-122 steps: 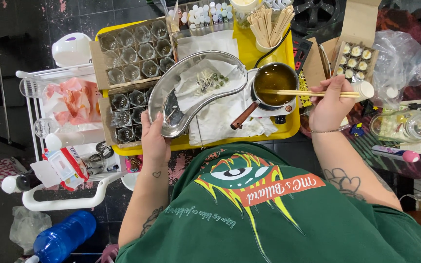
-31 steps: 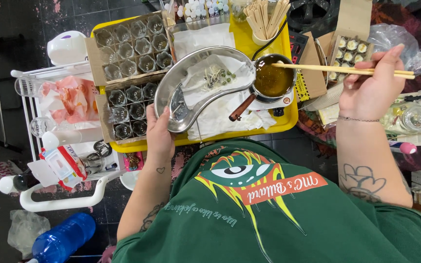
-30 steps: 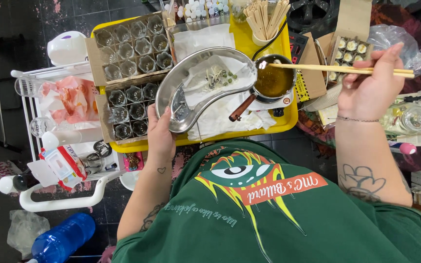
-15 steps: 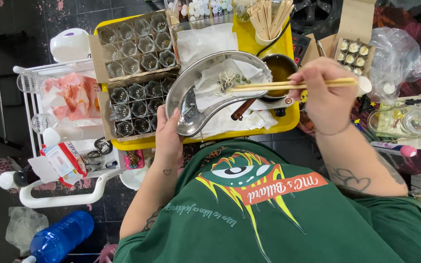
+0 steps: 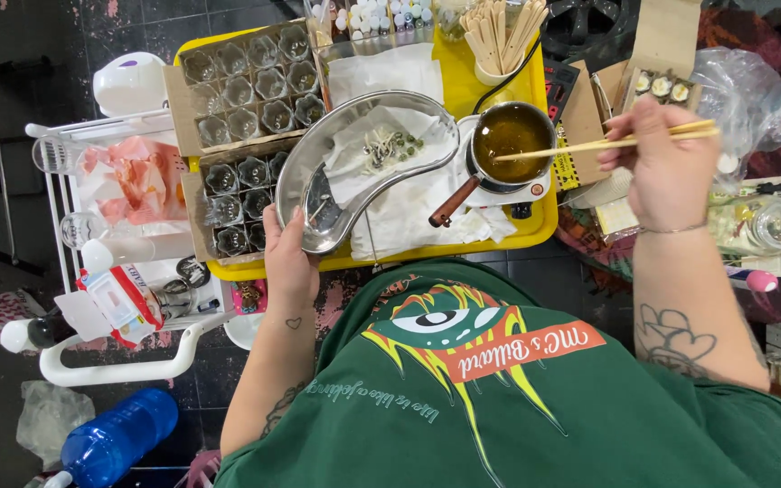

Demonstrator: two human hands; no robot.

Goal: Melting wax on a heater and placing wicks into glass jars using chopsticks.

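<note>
Our right hand [image 5: 671,167] is pinched around a pair of wooden chopsticks [image 5: 607,143], gripping them near their thick ends; the sticks run out toward nine o'clock and their tips hang over the rim of the small saucepan [image 5: 508,149], which lies well to the nine o'clock side of the hand. The pan is filled with amber liquid, sits on a little white warmer, and its brown handle points toward seven o'clock.

Our left hand [image 5: 289,258] clasps the near end of the kidney-shaped steel dish [image 5: 318,194], thumb over the rim. The dish curves away toward one o'clock from the hand and holds white paper towel [image 5: 363,167] with a small heap of pale strands and green beads [image 5: 389,145] on it.

Dish and pan both rest on a yellow tray [image 5: 517,239]. At nine to eleven o'clock of the left hand stand two cardboard crates of small glass jars [image 5: 250,86], side by side on the tray. At twelve o'clock of the pan is a cup of wooden sticks [image 5: 499,41]. Just beyond the right hand, at twelve o'clock, an open carton of little white-filled cups [image 5: 662,86] shows. Off the tray at eight o'clock stands a white trolley [image 5: 119,370], with a blue bottle [image 5: 115,443] on the floor.
</note>
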